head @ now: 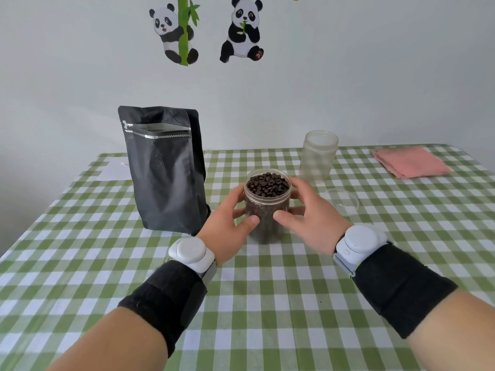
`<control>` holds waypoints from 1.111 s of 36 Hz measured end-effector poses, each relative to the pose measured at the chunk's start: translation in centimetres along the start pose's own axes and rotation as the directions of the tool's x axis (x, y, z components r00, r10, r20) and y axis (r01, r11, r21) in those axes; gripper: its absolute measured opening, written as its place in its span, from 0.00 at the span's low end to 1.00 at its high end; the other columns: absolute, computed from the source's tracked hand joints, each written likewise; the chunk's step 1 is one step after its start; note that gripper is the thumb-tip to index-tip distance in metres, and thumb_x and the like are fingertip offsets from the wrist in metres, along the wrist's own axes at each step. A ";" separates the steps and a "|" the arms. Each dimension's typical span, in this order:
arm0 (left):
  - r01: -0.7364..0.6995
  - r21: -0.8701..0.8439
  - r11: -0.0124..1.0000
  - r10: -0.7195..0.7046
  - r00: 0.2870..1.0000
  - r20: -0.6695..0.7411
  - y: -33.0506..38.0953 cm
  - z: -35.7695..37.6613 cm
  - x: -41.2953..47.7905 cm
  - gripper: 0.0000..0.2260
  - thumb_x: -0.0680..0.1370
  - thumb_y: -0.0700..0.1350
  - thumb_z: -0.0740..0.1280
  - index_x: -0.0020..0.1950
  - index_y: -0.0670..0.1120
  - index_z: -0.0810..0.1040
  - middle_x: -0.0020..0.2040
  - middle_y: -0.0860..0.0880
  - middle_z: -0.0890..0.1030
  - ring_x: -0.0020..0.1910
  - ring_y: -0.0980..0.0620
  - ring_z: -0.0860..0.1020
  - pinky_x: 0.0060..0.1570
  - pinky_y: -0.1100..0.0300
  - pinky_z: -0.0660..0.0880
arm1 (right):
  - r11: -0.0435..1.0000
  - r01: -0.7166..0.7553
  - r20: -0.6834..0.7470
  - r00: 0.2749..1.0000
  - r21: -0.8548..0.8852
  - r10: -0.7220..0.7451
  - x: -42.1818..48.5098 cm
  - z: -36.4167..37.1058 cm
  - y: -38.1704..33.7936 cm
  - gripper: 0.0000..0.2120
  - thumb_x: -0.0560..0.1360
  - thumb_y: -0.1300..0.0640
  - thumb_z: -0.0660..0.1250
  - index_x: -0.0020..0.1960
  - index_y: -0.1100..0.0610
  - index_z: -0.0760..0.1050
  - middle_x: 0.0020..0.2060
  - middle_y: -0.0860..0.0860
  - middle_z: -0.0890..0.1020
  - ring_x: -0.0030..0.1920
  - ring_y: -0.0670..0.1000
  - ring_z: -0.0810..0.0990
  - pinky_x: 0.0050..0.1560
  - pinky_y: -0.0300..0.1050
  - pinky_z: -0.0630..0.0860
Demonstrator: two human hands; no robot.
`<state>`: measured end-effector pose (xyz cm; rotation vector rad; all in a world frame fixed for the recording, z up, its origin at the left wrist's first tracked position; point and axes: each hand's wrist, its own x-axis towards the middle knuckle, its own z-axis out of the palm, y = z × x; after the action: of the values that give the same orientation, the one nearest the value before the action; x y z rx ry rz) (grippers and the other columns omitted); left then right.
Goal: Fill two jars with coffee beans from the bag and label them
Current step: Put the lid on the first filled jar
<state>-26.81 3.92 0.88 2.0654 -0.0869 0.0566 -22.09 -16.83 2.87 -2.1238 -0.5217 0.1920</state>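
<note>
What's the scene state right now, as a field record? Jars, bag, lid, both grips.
full jar: beans up to the rim, no lid, standing on table
empty jar: upright, behind and right of full jar, no lid
bag: upright, left of full jar, top looks open
lid: clear, flat on table, right of full jar
left grip: holds full jar's left side
right grip: holds full jar's right side
cloth: pink, folded, far right
labels: none visible on either jar
</note>
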 end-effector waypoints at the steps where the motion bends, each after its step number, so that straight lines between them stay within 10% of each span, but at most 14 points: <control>1: -0.004 0.007 1.000 0.004 1.000 0.003 0.1 -0.1 0.2 0.30 0.81 0.45 0.66 0.77 0.61 0.57 0.71 0.64 0.69 0.68 0.60 0.72 0.68 0.55 0.70 | 1.000 0.003 -0.004 1.000 0.005 -0.003 0.1 -0.1 -0.1 0.33 0.74 0.46 0.70 0.73 0.37 0.55 0.66 0.41 0.71 0.57 0.44 0.79 0.60 0.48 0.76; 25: 0.009 0.033 0.999 -0.010 0.999 0.032 -0.6 -0.2 0.3 0.32 0.80 0.48 0.67 0.79 0.59 0.55 0.73 0.62 0.68 0.69 0.63 0.69 0.69 0.52 0.71 | 1.000 -0.022 -0.003 1.000 -0.011 0.022 -0.2 0.3 0.0 0.34 0.75 0.46 0.70 0.74 0.39 0.54 0.67 0.42 0.71 0.58 0.44 0.79 0.59 0.47 0.77; 40: 0.015 0.375 0.927 0.015 0.997 -0.077 -3.3 2.0 -0.2 0.49 0.66 0.68 0.73 0.79 0.54 0.53 0.70 0.56 0.71 0.69 0.55 0.68 0.68 0.56 0.67 | 0.849 -0.066 0.150 0.974 -0.524 0.169 1.6 -2.5 2.5 0.49 0.66 0.38 0.75 0.78 0.45 0.51 0.75 0.47 0.65 0.71 0.51 0.67 0.68 0.49 0.69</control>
<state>-26.71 3.70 -2.97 2.4445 -0.0284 0.1655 -19.11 -19.22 2.35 -2.6878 -0.6041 0.3622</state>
